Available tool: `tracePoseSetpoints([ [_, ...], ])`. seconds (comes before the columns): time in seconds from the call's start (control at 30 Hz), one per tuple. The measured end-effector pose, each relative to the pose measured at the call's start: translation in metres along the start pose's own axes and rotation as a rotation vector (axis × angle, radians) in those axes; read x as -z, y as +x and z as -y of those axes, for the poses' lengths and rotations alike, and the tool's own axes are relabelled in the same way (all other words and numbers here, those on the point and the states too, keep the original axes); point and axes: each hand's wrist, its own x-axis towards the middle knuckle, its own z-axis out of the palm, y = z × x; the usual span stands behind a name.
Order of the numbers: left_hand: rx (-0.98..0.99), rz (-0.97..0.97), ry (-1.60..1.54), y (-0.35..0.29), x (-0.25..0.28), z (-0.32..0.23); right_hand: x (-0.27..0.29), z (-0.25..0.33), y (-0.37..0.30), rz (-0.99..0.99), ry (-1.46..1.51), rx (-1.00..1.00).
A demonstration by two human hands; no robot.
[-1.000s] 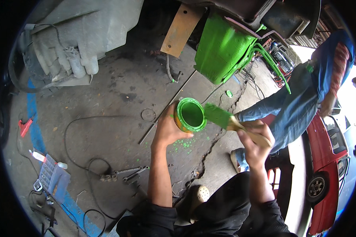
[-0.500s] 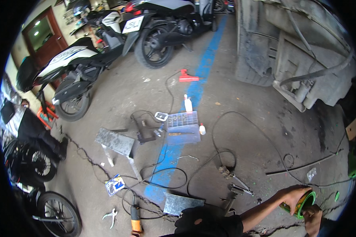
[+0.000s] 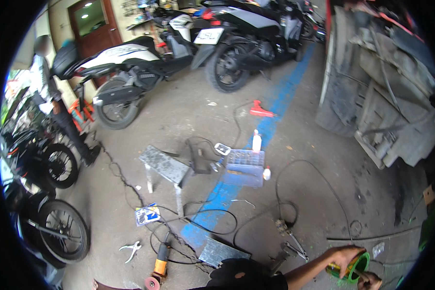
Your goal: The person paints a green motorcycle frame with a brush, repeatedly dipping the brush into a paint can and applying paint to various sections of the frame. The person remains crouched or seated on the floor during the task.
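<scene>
At the lower right, my left hand (image 3: 347,256) is wrapped around a can (image 3: 331,271) with a bright green rim and a yellow-green side. The can is tilted, its mouth turned toward the right. My right hand (image 3: 370,280) is at that mouth with its fingers curled. A thin, light-coloured piece seems to show by its fingers, too small and blurred to name. What lies inside the can is mostly hidden.
An orange angle grinder (image 3: 161,263), pliers (image 3: 132,251), a metal plate (image 3: 222,252) and wrenches (image 3: 297,246) lie nearby. Beyond are a grey stool (image 3: 164,166), a plastic organizer box (image 3: 246,176), cables and scooters (image 3: 125,60). A person (image 3: 50,92) stands at left.
The view has swung left, so most of the scene sits further right. Both hands and the can appear lower and further left. The person at left now shows more fully.
</scene>
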Motion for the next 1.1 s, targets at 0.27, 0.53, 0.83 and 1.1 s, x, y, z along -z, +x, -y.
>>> tracePoseSetpoints([
  [0.27, 0.035, 0.112, 0.197, -0.006, 0.0, -0.043, -0.029, -0.03, -0.018, 0.091, -0.185, 0.258],
  [0.53, 0.061, 0.049, 0.353, -0.016, -0.015, -0.058, -0.02, -0.025, -0.02, 0.133, 0.153, -0.025],
  [0.83, 0.033, -0.28, 0.123, -0.009, 0.047, -0.079, -0.005, -0.002, 0.039, -0.209, 0.272, -0.315],
  [1.1, -0.094, -0.243, 0.212, 0.003, 0.029, -0.085, -0.018, -0.008, 0.023, -0.127, -0.458, 0.103],
])
